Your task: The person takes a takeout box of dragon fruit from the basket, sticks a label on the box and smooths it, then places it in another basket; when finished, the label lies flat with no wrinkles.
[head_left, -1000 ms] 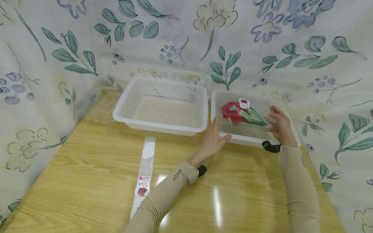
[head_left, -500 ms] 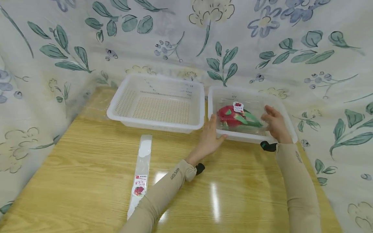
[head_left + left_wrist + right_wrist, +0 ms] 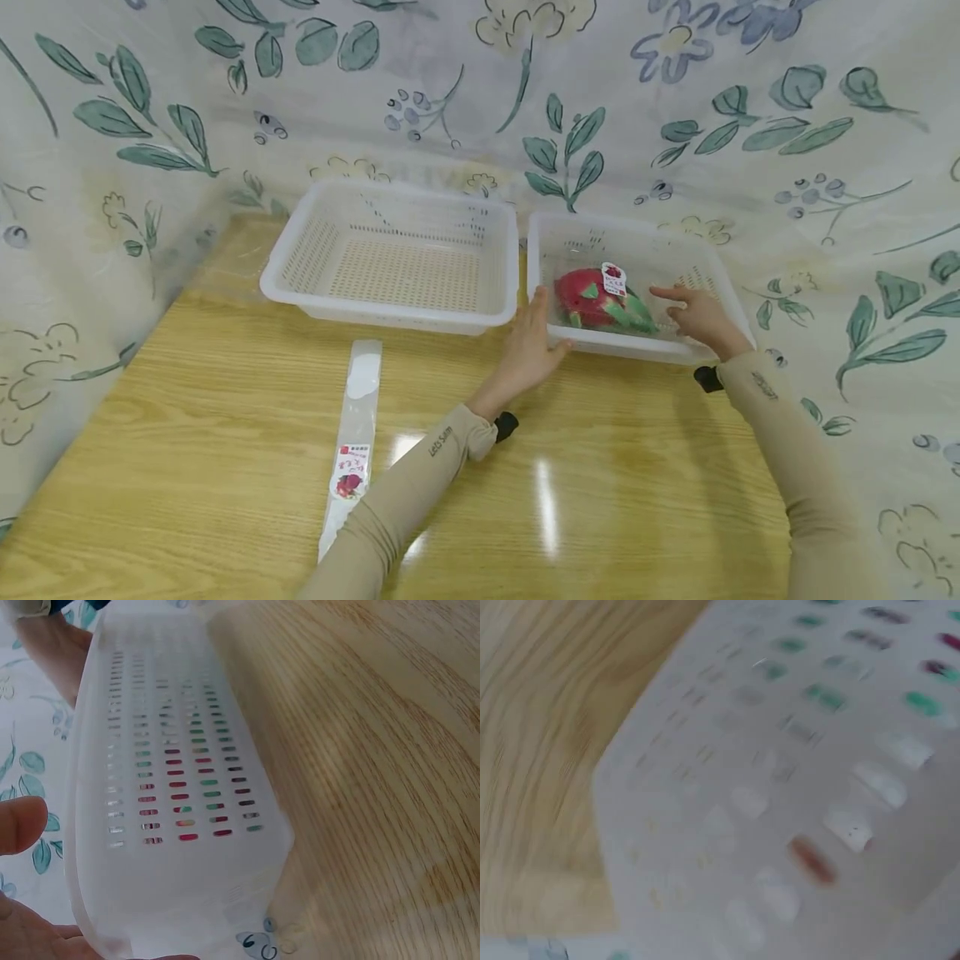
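A red and green dragon fruit (image 3: 581,296) in a clear plastic box with a label (image 3: 613,278) lies inside the right-hand white basket (image 3: 630,346). At that basket's front left corner my left hand (image 3: 527,346) rests with straight fingers, its thumb along the rim. My right hand (image 3: 701,318) is over the right end of the same basket, index finger pointing toward the fruit, and seems to hold nothing. Through the slots of the basket wall (image 3: 172,892) red and green show in the left wrist view. The right wrist view is blurred and mostly filled by the basket wall (image 3: 712,825).
To the left stands a second white slotted basket (image 3: 397,315). A strip of dragon fruit labels (image 3: 352,433) lies on the wooden table (image 3: 225,433). Clear plastic (image 3: 236,258) sits at the far left. Floral cloth (image 3: 450,108) hangs behind.
The boxed dragon fruit has gone down into the right basket. My right hand has let go of the box, and its index finger has straightened. My left hand stays at the corner.
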`<state>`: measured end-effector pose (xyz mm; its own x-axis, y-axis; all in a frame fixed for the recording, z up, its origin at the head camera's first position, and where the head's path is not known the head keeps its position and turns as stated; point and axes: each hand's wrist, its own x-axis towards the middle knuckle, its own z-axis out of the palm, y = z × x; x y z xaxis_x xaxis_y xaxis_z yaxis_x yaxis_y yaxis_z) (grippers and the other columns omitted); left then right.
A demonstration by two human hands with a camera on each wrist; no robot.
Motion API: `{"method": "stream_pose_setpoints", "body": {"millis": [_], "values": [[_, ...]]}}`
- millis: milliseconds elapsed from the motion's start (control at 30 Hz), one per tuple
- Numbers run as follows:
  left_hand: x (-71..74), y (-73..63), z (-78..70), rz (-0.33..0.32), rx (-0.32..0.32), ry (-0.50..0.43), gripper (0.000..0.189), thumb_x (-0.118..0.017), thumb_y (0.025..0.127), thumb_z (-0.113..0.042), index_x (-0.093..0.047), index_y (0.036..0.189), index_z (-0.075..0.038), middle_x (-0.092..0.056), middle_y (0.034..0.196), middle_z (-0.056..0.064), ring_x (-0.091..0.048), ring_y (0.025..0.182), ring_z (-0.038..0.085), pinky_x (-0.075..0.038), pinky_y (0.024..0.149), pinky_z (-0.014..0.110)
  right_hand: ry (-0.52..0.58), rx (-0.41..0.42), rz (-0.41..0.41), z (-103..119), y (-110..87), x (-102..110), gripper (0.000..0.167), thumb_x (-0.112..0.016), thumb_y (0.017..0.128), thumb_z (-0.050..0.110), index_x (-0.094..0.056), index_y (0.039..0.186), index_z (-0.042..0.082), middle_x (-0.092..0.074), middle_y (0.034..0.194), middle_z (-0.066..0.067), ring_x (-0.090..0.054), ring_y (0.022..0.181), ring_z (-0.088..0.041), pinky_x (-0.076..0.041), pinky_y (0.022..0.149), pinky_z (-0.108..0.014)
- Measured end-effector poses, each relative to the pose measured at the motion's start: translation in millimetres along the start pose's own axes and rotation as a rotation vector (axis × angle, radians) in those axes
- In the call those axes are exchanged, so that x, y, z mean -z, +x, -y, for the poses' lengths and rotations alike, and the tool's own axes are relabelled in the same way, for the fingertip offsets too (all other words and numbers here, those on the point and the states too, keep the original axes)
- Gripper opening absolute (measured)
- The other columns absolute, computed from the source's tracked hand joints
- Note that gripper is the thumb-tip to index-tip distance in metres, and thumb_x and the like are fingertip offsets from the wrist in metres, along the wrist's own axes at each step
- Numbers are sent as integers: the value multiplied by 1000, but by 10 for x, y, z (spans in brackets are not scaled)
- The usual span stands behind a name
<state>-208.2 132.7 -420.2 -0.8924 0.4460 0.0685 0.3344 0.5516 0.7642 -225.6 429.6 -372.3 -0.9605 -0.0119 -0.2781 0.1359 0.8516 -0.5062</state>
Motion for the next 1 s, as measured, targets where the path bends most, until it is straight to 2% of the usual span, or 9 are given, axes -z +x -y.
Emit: {"method": "stream_pose_setpoints", "body": {"millis": [67, 133, 233, 400, 533, 633, 767, 867, 1000], "values": [[10, -7, -6, 6, 11, -9, 88, -58, 97, -33, 1, 156, -6, -4, 164, 11, -12, 147, 45, -21, 116, 62, -116, 36, 26, 27, -13, 24, 49, -40, 99, 3, -35, 148, 4, -6, 155, -35, -48, 127, -49, -40, 49, -25], [23, -10, -18, 10, 19, -16, 88, -58, 96, -32, 2, 156, -7, -3, 164, 10, -11, 148, 44, -20, 117, 61, -218, 65, 64, 62, -28, 53, 53, -40, 98, 1, -30, 150, 4, -6, 152, -40, -64, 92, -43, -33, 46, -25], [35, -5, -23, 15, 24, -12, 88, -58, 96, -32, 2, 156, -7, -2, 164, 10, -10, 148, 43, -19, 117, 60, -322, 90, 140, 107, -34, 86, 58, -37, 96, -3, -21, 152, 2, -2, 148, -47, -37, 46, -17, -32, 47, -25], [43, 19, -23, 40, 29, 55, 88, -57, 96, -35, 1, 156, -8, -4, 164, 8, -14, 147, 43, -22, 114, 65, -443, 62, 208, 170, -44, 90, 60, -29, 96, -5, -12, 153, 2, 0, 146, -50, -32, 47, -12, -34, 48, -25], [84, 55, -33, 96, 19, 211, 87, -55, 97, -42, -2, 156, -8, -3, 164, 8, -21, 145, 45, -30, 112, 62, -532, 49, 182, 247, -70, 80, 59, -30, 96, -3, -14, 153, 0, -5, 147, -48, -62, 70, -38, -34, 48, -24], [177, 80, -70, 182, -17, 353, 85, -55, 96, -44, -8, 156, -5, -4, 164, 12, -32, 142, 43, -39, 110, 53, -582, 34, 143, 334, -107, 85, 57, -36, 99, 5, -17, 152, -1, -11, 148, -44, -63, 85, -47, -34, 48, -27], [349, 85, -159, 351, -61, 430, 80, -53, 97, -46, -16, 155, -4, -10, 163, 14, -33, 143, 36, -41, 111, 45, -601, 34, 108, 475, -223, 103, 59, -45, 101, 16, -20, 152, -2, -26, 149, -37, -59, 104, -49, -52, 70, -48], [472, 55, -233, 450, -79, 411, 75, -50, 98, -48, -21, 154, -7, -17, 163, 11, -27, 147, 30, -35, 115, 44, -584, 81, 100, 573, -389, 97, 59, -48, 101, 19, -26, 150, -4, -38, 145, -34, -46, 124, -53, -45, 93, -62], [639, -86, -282, 413, -165, 409, 66, -50, 98, -48, -34, 151, -12, -36, 156, 8, -39, 142, 23, -41, 112, 41, -550, 154, 35, 615, -719, -12, 54, -50, 101, 22, -35, 146, -3, -45, 141, -33, -50, 121, -51, -44, 95, -62]]}}
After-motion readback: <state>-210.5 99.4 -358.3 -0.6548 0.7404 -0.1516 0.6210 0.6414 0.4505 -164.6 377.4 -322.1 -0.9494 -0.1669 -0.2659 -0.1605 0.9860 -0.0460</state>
